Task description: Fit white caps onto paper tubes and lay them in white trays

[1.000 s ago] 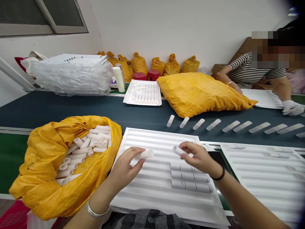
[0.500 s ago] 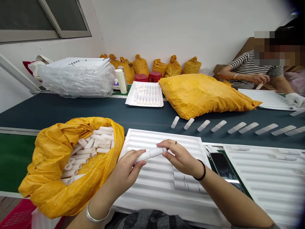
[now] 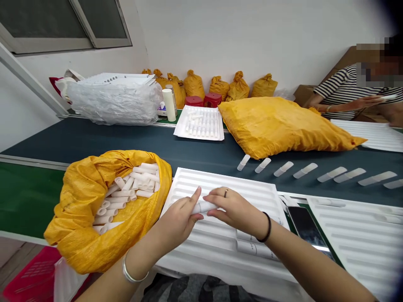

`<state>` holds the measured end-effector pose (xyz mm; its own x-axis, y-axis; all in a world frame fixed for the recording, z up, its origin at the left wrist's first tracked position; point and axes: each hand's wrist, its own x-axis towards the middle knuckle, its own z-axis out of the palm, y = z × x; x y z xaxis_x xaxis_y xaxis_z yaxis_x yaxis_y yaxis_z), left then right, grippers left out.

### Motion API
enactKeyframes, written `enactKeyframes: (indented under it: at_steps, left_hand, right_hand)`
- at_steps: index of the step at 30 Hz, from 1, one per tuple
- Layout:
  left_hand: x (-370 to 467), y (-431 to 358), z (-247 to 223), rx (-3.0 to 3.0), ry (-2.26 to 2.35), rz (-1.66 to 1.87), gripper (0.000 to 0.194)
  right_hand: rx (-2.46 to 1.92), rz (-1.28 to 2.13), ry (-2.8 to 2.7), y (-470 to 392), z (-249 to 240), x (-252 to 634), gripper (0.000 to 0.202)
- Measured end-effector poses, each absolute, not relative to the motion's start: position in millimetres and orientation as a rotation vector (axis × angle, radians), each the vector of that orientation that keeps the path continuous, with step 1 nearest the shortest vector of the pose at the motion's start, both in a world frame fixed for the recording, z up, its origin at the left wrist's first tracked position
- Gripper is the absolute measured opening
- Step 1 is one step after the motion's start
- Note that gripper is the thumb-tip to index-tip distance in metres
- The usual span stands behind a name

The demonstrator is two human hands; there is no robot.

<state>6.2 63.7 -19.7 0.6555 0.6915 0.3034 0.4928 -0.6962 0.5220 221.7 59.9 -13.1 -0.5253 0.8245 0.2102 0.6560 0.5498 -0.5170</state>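
Between my two hands a white plastic tube (image 3: pixel 202 207) is held level above the white ribbed tray (image 3: pixel 189 180). My left hand (image 3: pixel 176 218) closes on its left end, with the index finger lifted. At the other end, my right hand (image 3: pixel 234 209) grips it between thumb and fingers, hiding that end. Several white tubes with small dark print (image 3: pixel 256 248) lie in the tray's grooves under my right forearm. Left of the tray, an open yellow sack (image 3: pixel 75 201) holds many loose white tubes (image 3: pixel 122 199).
Along the dark belt (image 3: pixel 195 155) stands a row of translucent tubes (image 3: pixel 283 168). Beyond are a full yellow sack (image 3: pixel 283 126) and a small tray of tubes (image 3: pixel 182 133). A phone (image 3: pixel 307 226) lies right of my tray, beside another ribbed tray (image 3: pixel 362 247). A co-worker's hand (image 3: pixel 368 102) holds a white piece.
My fingers have closed further over the tube, and my left index finger has risen. The whole view has shifted, so things sit further right. The co-worker's hands have moved.
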Motion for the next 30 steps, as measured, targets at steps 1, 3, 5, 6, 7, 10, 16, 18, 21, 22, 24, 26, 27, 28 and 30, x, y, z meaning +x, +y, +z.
enactKeyframes:
  at_steps: [1,3,5,6,7,10,16,18,21,22,24,26,27,28,30]
  left_hand:
    - [1,73,-22,2.498,1.020,0.616,0.069]
    - [-18,98,-23,2.522,1.303,0.474,0.063]
    - [-47,129,-23,2.476,1.687,0.376,0.042]
    - [-63,144,-23,2.435,1.804,0.360,0.039]
    - [-79,156,-24,2.391,1.909,0.337,0.037]
    - [-117,182,-29,2.330,1.994,0.229,0.031]
    - [-118,180,-32,2.380,1.818,0.281,0.028]
    - [-104,168,-26,2.387,1.704,0.406,0.029]
    - [-77,145,-18,2.255,1.510,0.709,0.032]
    - [-67,137,-16,2.189,1.447,0.803,0.033]
    - [-47,122,-16,2.081,1.350,0.899,0.033]
    - [-28,110,-18,2.000,1.268,0.906,0.031]
    - [-20,105,-21,1.957,1.221,0.898,0.030]
    - [-14,100,-24,1.910,1.170,0.886,0.029]
    - [-3,93,-29,1.825,1.068,0.860,0.029]
  right_hand:
    - [-1.350,0.474,-2.410,71,-17,221,0.024]
    - [-1.674,0.376,-2.384,101,-26,224,0.022]
    - [-1.913,0.330,-2.246,134,-34,234,0.025]
    - [-1.998,0.319,-2.179,149,-37,241,0.027]
    - [-2.086,0.321,-2.121,163,-39,248,0.028]
    - [-2.280,0.394,-2.026,191,-42,265,0.028]
    - [-2.345,0.429,-2.057,164,-28,276,0.036]
    - [-2.264,0.480,-2.166,127,-24,275,0.032]
    - [-2.176,0.613,-2.326,62,-27,272,0.017]
    - [-2.175,0.632,-2.350,43,-30,271,0.014]
    - [-2.169,0.613,-2.394,16,-38,271,0.010]
    - [-2.108,0.537,-2.472,5,-44,274,0.014]
    - [-2.059,0.487,-2.518,4,-45,276,0.017]
    - [-2.005,0.435,-2.556,6,-46,278,0.020]
    - [-1.936,0.360,-2.590,12,-44,282,0.022]
